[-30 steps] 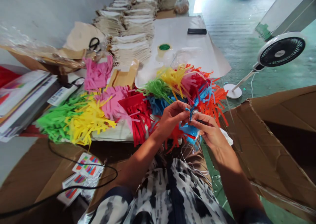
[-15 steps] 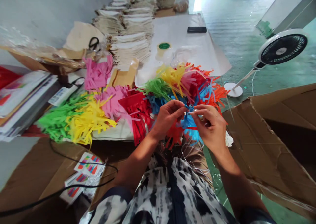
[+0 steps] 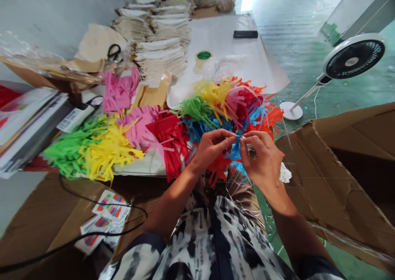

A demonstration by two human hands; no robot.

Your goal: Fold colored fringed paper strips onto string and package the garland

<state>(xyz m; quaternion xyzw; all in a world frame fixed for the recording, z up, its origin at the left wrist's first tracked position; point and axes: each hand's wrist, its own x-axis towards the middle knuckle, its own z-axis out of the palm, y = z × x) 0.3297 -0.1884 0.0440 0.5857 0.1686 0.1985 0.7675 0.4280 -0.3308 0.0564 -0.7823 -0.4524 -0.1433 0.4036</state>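
Note:
A blue paper tassel (image 3: 235, 151) hangs between my two hands, over my lap. My left hand (image 3: 214, 145) pinches the tassel's twisted top from the left, thumb against forefinger. From the right, my right hand (image 3: 261, 154) pinches the same top, its fingertips almost meeting the left ones. Thin white string (image 3: 239, 197) trails over my lap below. Behind my hands lie fringed tassels in green (image 3: 197, 108), yellow (image 3: 214, 94), pink, red and orange at the table edge. To the left are loose fringed bundles of red (image 3: 173, 148), pink (image 3: 143, 128), yellow (image 3: 106, 150) and green paper (image 3: 69, 150).
A roll of tape (image 3: 203, 58) and a black flat object (image 3: 245, 34) lie on the white table sheet. Stacks of pale bags (image 3: 163, 58) stand behind, with black-handled scissors (image 3: 114, 52) nearby. At right are a white fan (image 3: 352, 60) and an open cardboard box (image 3: 339, 173).
My hands have drawn closer together around the tassel's top, and the blue loop there looks tighter. The view has shifted slightly.

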